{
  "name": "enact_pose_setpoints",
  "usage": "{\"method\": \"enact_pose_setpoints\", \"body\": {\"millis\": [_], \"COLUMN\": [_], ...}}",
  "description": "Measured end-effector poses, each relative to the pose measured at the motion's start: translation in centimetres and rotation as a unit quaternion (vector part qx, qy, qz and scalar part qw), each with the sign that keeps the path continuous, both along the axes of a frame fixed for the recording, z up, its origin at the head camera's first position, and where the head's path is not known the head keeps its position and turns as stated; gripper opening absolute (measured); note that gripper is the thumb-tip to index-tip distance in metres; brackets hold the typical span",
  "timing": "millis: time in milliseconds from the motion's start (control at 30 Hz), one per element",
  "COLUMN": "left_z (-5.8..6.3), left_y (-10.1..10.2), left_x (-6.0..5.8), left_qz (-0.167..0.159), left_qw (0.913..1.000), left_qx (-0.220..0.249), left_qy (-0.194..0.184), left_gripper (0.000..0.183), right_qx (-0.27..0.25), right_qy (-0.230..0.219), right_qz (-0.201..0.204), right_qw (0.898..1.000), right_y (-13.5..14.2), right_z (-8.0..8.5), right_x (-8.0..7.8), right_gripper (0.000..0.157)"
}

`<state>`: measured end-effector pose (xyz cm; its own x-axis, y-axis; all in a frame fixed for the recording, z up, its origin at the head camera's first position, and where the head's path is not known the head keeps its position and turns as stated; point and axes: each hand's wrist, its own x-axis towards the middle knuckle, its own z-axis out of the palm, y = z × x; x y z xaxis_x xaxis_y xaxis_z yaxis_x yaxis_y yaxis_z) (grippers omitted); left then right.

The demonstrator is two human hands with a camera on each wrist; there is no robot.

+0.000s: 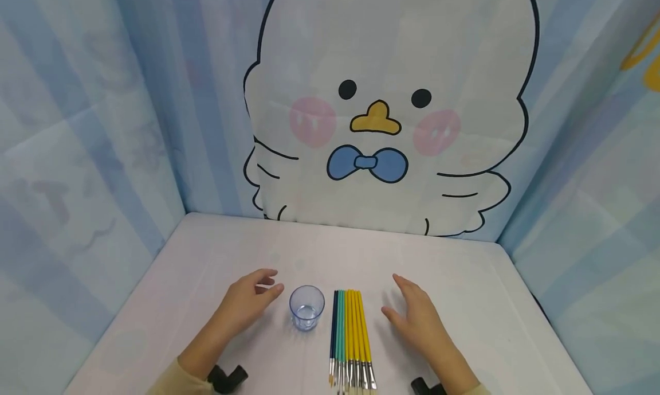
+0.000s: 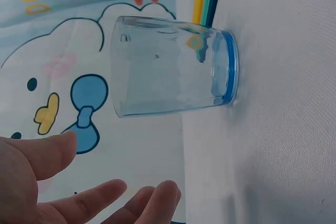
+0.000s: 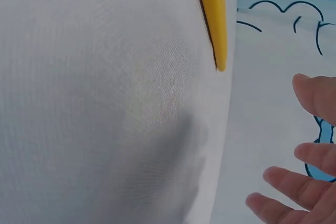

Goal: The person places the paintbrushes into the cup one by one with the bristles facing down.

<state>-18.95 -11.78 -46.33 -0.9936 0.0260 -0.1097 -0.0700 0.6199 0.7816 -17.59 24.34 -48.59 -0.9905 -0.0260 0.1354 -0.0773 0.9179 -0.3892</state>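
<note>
A clear glass [image 1: 306,308] with a bluish tint stands upright on the table; the left wrist view shows the same glass [image 2: 168,69] with its blue base. Just left of it, my left hand [image 1: 247,303] hovers with loosely bent fingers, apart from the glass and holding nothing. Several paintbrushes [image 1: 350,332] lie side by side to the right of the glass, with dark blue, teal and yellow handles and bristles toward me. On their right my right hand [image 1: 416,317] hovers with fingers spread, touching nothing. A yellow handle [image 3: 214,19] shows in the right wrist view.
A white cloth covers the table [image 1: 216,240]. Behind it hangs a curtain with a cartoon bird [image 1: 376,200], and striped curtains [image 1: 77,183] close in both sides. Black wrist-camera pieces [image 1: 228,379] show below the wrists.
</note>
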Motion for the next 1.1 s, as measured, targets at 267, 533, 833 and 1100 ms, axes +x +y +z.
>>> {"method": "enact_pose_setpoints", "body": {"millis": [267,533,833,1100], "left_z": [-0.1,-0.4,-0.6,-0.6], "left_y": [-0.1,0.1,0.5,0.9], "left_x": [-0.2,-0.4,-0.6,-0.4], "left_qz": [-0.005,0.009,0.016,0.044], "left_qw": [0.9914,0.9809,0.9781,0.9716], "left_qx": [0.127,0.183,0.191,0.217], "left_qy": [-0.032,-0.064,-0.08,-0.084], "left_gripper": [0.045,0.039,0.037,0.036], "right_qx": [-0.035,-0.122,-0.182,-0.244], "right_qy": [0.019,0.004,-0.07,-0.121], "right_qz": [-0.007,-0.034,-0.07,-0.089], "right_qw": [0.999,0.992,0.978,0.958], "right_y": [-0.4,-1.0,-1.6,-2.0], "right_z": [-0.1,0.1,0.0,-0.6], "right_x": [0.1,0.0,-0.3,-0.7], "right_gripper": [0.075,0.063,0.051,0.043]}}
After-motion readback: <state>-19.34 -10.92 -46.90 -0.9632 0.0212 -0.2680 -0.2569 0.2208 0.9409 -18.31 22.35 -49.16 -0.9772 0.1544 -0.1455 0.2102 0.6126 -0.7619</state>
